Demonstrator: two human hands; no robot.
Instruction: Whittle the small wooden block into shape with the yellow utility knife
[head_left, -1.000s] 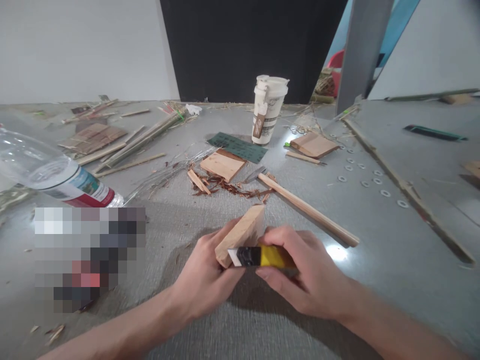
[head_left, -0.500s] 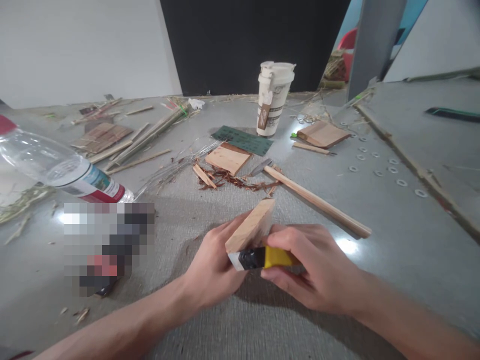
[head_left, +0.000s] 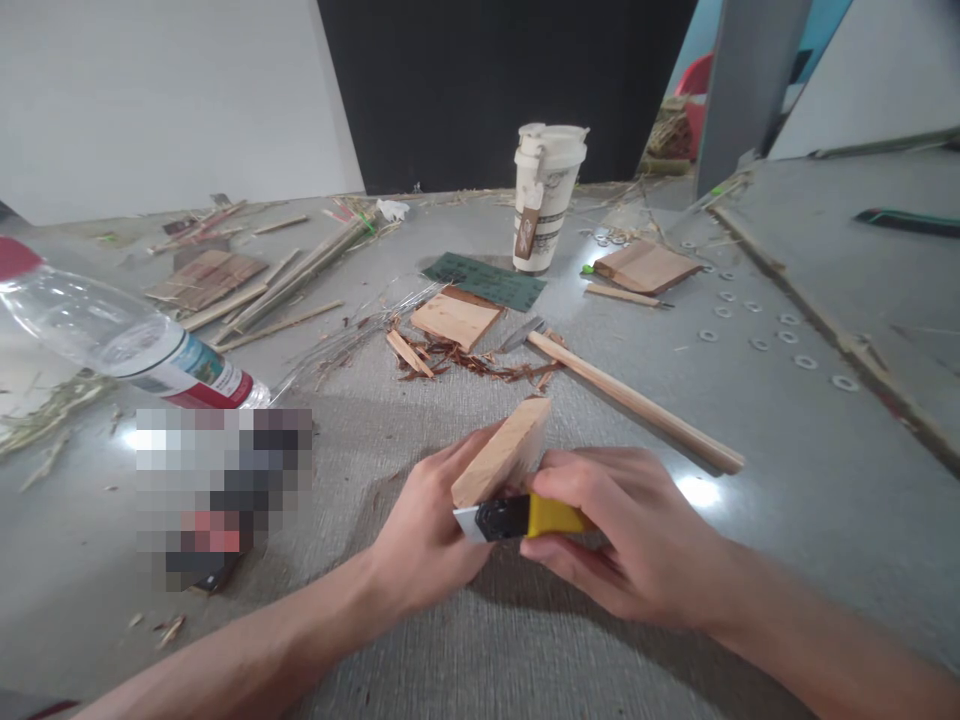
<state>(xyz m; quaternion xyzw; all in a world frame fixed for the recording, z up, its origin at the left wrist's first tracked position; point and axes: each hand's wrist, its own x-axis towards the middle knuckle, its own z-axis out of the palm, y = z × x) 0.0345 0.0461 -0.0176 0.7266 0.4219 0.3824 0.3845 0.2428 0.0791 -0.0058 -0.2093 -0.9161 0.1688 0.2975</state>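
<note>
"While the wood block (head_left: 501, 455) sits near centre, what's risky?"

"My left hand (head_left: 426, 525) grips it, my right hand (head_left: 626, 530) the cutter (head_left: 553, 515); hard pushing could slip its blade (head_left: 468, 524) into the left."

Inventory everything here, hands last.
block: 1, tan, left hand
knife: 1, yellow-black, right hand
cup: 1, white, back
bottle: 1, clear, left
sheet: 1, green, centre
boards: several, brown, scattered
tool: 1, tan, centre
washers: many, silver, right
wires: several, silver, left
sticks: many, tan, scattered
shavings: many, brown, centre
pixelated item: 1, dark, left
slim item: 1, dark, right
table: 1, grey, underneath
panel: 1, black, back
left hand: 1, bare, front
right hand: 1, bare, front
</note>
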